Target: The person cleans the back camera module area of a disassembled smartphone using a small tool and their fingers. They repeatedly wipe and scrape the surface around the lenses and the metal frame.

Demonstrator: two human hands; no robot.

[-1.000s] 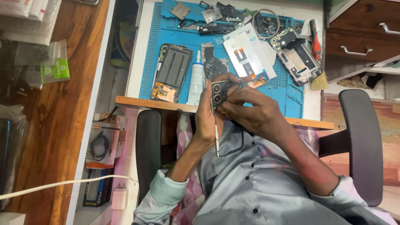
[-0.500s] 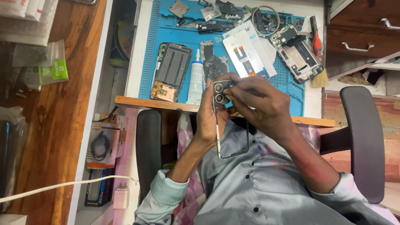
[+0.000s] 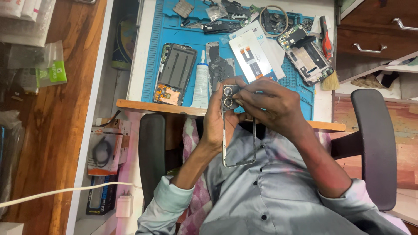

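The phone frame (image 3: 238,130) sits a touch lower in the centre of the picture than it did a second ago, and it has turned more face-on: where only a thin edge showed before, the whole open rectangle of the frame now hangs down over the grey shirt (image 3: 270,191), shirt cloth visible through it. That reads, I'd judge, as the frame being squared up so the camera end can be worked on. The left hand (image 3: 217,119) is wrapped closed around the frame's left rail near the top, thumb up by the twin camera rings (image 3: 228,96), carrying the whole piece. The right hand (image 3: 267,102) has come across from the right and is curled tight, fingertips pinched down right at the camera rings; whether something small sits between those fingertips is hard to say, the knuckles cover it. Both hands stay locked at the same spot across all three views, just above the wooden bench edge (image 3: 174,106). Behind them on the blue repair mat (image 3: 152,52) nothing has been touched: the opened phone body (image 3: 175,73) at centre left, the white glue tube (image 3: 201,80) just beside it, the white display panel with its orange flex (image 3: 252,54) up the middle, another stripped phone (image 3: 305,53) at upper right (a red-handled tool (image 3: 325,40) and a small brush (image 3: 331,80) alongside).
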